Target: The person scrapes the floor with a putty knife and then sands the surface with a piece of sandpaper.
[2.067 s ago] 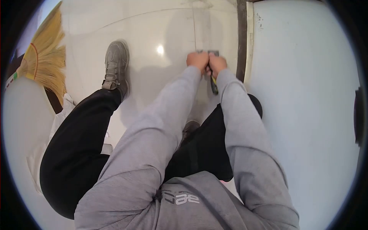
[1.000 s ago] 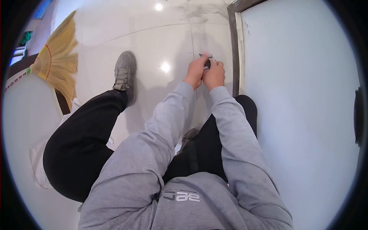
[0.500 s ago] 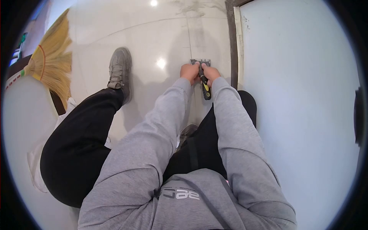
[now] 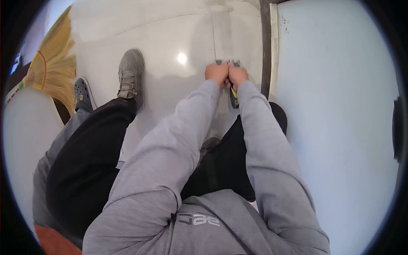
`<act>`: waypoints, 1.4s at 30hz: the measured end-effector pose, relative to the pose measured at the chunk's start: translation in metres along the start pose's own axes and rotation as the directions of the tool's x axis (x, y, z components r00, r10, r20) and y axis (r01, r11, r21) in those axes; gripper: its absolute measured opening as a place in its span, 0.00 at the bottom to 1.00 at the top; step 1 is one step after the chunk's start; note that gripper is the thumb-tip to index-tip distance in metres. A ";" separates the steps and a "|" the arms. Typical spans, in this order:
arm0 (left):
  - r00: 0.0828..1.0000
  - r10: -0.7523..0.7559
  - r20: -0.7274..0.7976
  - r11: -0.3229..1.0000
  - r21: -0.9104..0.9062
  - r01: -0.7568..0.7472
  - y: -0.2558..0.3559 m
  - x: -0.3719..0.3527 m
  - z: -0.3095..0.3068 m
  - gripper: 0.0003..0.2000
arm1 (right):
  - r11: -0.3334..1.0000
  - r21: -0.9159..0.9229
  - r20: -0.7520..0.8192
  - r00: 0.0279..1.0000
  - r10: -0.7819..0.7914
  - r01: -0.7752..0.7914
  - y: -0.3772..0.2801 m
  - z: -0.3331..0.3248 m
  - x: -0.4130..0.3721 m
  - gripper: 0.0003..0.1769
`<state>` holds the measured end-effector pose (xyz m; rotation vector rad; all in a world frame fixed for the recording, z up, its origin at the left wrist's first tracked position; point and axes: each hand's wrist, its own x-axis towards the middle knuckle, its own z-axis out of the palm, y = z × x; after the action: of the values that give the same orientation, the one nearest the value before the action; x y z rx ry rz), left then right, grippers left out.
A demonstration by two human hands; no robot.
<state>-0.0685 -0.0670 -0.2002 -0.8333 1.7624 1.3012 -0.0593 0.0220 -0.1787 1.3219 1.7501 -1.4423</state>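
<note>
A scraper (image 4: 235, 102) with a black and yellow handle rests low over the pale tiled floor, its wide head pointing away from me. My left hand (image 4: 217, 74) grips it from the left side, fingers closed. Pressed beside it, my right hand (image 4: 238, 75) is closed around the scraper from the right. Both hands cover most of the head and upper handle; only dark bits of the head's edge show beyond my knuckles. Under the head runs a joint line of the floor (image 4: 170, 38), with a greyish strip alongside it.
A straw broom (image 4: 57, 59) leans at the left. Near it are another person's dark clog (image 4: 83, 93) and grey trouser leg. My shoe (image 4: 131, 74) stands on the floor left of my hands. A white panel (image 4: 331, 106) with a dark frame (image 4: 266, 46) borders the right.
Another person's leg and clog have come into view at the left. My hands now cover more of the scraper's head. The view has shifted slightly, and the dark smears at the top have mostly gone.
</note>
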 end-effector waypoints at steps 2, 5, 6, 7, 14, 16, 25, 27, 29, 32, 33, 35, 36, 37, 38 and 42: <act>0.994 -0.088 -0.059 0.973 -0.220 0.073 -0.002 -0.007 0.005 0.15 | 0.987 0.016 -0.010 0.987 0.158 -0.158 0.011 0.001 0.000 0.25; 0.984 -0.134 0.121 0.875 -0.451 0.175 0.020 0.000 0.006 0.11 | 0.977 0.110 0.046 0.983 0.180 -0.184 -0.011 -0.007 0.009 0.24; 0.984 -0.132 0.120 0.876 -0.451 0.172 0.025 0.001 0.006 0.11 | 0.974 0.161 0.065 0.986 0.152 -0.161 -0.016 -0.007 0.013 0.24; 0.990 -0.117 0.075 0.906 -0.399 0.137 0.027 -0.001 0.005 0.11 | 0.975 0.153 0.082 0.985 0.151 -0.162 -0.015 -0.007 0.011 0.23; 0.985 -0.133 0.109 0.902 -0.399 0.166 0.041 0.002 -0.011 0.13 | 0.975 0.131 0.058 0.983 0.175 -0.181 -0.035 0.007 0.007 0.23; 0.989 -0.119 0.091 0.925 -0.352 0.143 0.040 0.005 -0.013 0.14 | 0.971 0.171 0.094 0.983 0.155 -0.170 -0.019 0.006 0.005 0.23; 0.991 -0.047 0.121 0.953 -0.290 0.081 -0.067 0.009 -0.035 0.16 | 0.975 0.208 0.032 0.997 0.067 -0.073 0.065 0.050 0.002 0.25; 0.982 0.183 -0.046 0.983 0.042 -0.181 -0.119 0.046 -0.021 0.19 | 0.980 0.199 0.032 0.999 -0.009 0.003 0.073 0.051 -0.012 0.24; 0.991 0.136 -0.001 0.990 -0.044 -0.136 -0.091 0.025 -0.032 0.19 | 0.998 0.041 -0.047 0.997 0.056 -0.054 0.090 0.058 -0.028 0.24; 0.999 0.003 0.051 0.979 -0.206 0.007 -0.085 0.037 -0.039 0.19 | 0.968 0.243 0.039 0.998 0.059 -0.067 0.073 0.068 0.001 0.25; 0.998 0.001 0.069 0.978 -0.210 0.014 -0.072 0.032 -0.046 0.19 | 0.967 0.247 0.068 0.996 0.051 -0.066 0.074 0.071 0.005 0.25; 0.997 0.039 0.064 0.976 -0.218 -0.024 -0.074 0.009 -0.056 0.16 | 0.986 0.127 0.054 0.993 0.101 -0.107 0.098 0.075 -0.003 0.25; 0.996 0.061 0.059 0.973 -0.225 -0.047 -0.074 0.034 -0.048 0.16 | 0.996 0.006 0.035 0.996 0.088 -0.088 0.086 0.070 0.003 0.25; 0.993 0.114 0.027 0.975 -0.196 -0.107 -0.108 0.063 -0.031 0.15 | 0.997 0.025 -0.065 0.995 0.073 -0.072 0.089 0.069 -0.013 0.26; 0.990 0.138 -0.002 0.977 -0.166 -0.136 -0.138 0.075 -0.024 0.14 | 0.996 0.013 -0.064 0.994 0.094 -0.093 0.086 0.066 -0.017 0.26; 0.988 -0.092 0.124 0.959 -0.256 0.121 -0.047 0.021 -0.038 0.19 | 0.987 0.162 0.077 0.997 0.007 -0.020 0.056 0.053 0.011 0.27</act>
<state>-0.0467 -0.1170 -0.2331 -0.9687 1.4570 1.4997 -0.0236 -0.0260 -0.2285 1.3385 1.5998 -1.6361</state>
